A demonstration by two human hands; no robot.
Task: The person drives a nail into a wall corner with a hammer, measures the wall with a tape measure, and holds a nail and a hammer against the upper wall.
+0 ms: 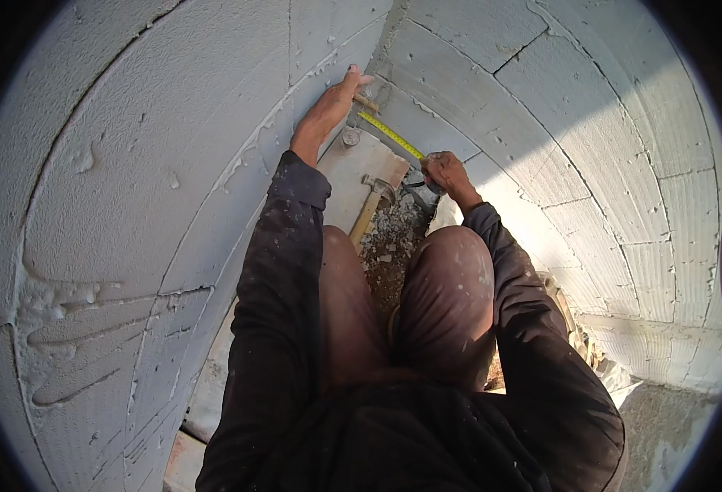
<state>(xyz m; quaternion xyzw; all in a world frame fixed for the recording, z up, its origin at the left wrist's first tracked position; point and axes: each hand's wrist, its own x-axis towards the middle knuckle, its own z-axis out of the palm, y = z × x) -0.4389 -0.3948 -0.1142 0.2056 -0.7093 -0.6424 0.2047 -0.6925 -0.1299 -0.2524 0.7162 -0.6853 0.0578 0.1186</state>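
Note:
My right hand [449, 174] is closed around a tape measure [435, 187]. Its yellow blade [389, 134] runs out toward the wall corner, with the tip below my left hand. Stretched up along the left wall, my left hand [332, 111] has its fingers extended and nothing visible in them. Just beneath its fingers a short brown stick [366, 102] shows near the corner; whether they touch I cannot tell. A claw hammer [366, 215] with a wooden handle lies on a pale board [351, 176] between my arms.
Pale block walls [172, 131] with mortar joints rise on the left, and another block wall [492, 98] stands at the right. A small round object [351, 137] sits on the board. Rubble [389, 246] covers the ground between my knees. Sunlight strikes the right wall.

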